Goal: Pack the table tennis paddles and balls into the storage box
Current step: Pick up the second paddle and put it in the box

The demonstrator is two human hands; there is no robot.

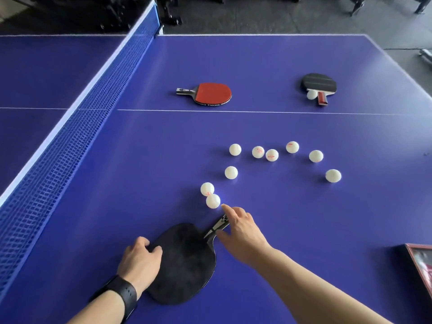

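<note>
A black paddle lies flat on the blue table near me. My left hand rests curled on its left blade edge. My right hand hovers over its handle, fingers spread, the index tip close to a white ball. Several more white balls are scattered beyond. A red paddle lies farther back. At the back right a second black paddle has one ball against its handle. The storage box shows only a corner at the right edge.
The net runs diagonally along the left side. The table's far edge and right edge border dark floor with folded furniture legs behind. A white centre line crosses the table between the paddles and the balls.
</note>
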